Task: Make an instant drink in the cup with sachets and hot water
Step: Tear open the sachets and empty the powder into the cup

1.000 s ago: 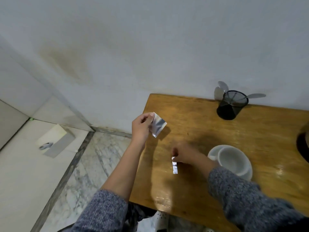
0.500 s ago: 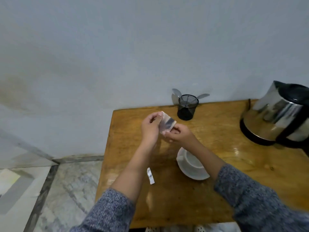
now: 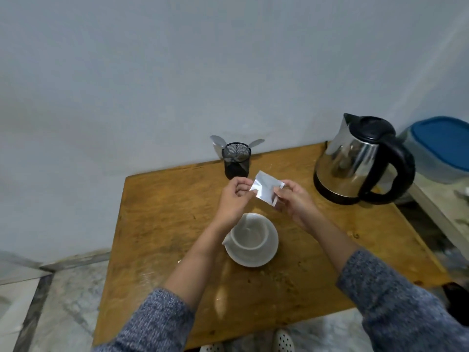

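A silver foil sachet [image 3: 266,187] is held in the air above the wooden table [image 3: 162,219], pinched at its left edge by my left hand [image 3: 234,199] and at its right edge by my right hand [image 3: 295,199]. Just below and nearer to me stands a white cup [image 3: 250,233] on a white saucer [image 3: 266,255]; my left forearm crosses its left side. A steel electric kettle [image 3: 355,158] with a black lid and handle stands at the table's back right.
A black mesh holder [image 3: 236,161] with spoons stands at the table's back edge against the wall. A blue-lidded container [image 3: 441,148] sits on a surface right of the kettle. Marble floor lies left of the table. My shoes show below the front edge.
My right hand left a torn strip on the table and joined my left hand on the sachet. Both hands now hold it further right, above the cup. The view has swung right.
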Available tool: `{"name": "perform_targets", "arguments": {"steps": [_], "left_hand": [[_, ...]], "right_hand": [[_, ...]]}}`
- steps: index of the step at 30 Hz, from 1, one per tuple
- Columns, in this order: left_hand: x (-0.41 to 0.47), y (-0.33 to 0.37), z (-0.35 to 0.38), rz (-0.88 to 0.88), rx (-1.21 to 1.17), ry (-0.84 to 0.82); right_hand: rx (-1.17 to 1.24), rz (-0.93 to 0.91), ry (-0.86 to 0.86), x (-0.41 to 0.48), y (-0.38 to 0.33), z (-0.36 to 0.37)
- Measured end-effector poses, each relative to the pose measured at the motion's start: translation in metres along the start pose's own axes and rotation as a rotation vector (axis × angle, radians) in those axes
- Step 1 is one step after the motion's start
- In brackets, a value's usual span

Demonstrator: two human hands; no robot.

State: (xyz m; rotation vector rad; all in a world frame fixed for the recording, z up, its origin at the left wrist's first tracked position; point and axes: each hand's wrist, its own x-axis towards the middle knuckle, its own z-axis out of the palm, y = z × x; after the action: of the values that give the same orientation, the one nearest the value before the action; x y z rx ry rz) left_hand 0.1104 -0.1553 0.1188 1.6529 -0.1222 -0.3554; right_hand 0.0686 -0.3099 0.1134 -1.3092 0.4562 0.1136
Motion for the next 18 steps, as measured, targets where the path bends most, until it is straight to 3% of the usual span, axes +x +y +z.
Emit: {"name": "perform_targets", "arguments": {"steps": [6,10,18], "left_hand": [[0.004,-0.009,0.002,-0.126,0.177,-0.133],[0.001,-0.016,-0.001,-0.024,0.506,-0.174],[-0.014,-0.033,-0.006,-0.022,0.758,-0.126]], "right_hand": [[-0.347,0.096,-0.095,0.004,0.016,-0.013],[-0.596,0.02,-0.134,0.007,0.017,-0.01],[-1.204,-0.184,-0.347,0.011,0.012,0.01]]}}
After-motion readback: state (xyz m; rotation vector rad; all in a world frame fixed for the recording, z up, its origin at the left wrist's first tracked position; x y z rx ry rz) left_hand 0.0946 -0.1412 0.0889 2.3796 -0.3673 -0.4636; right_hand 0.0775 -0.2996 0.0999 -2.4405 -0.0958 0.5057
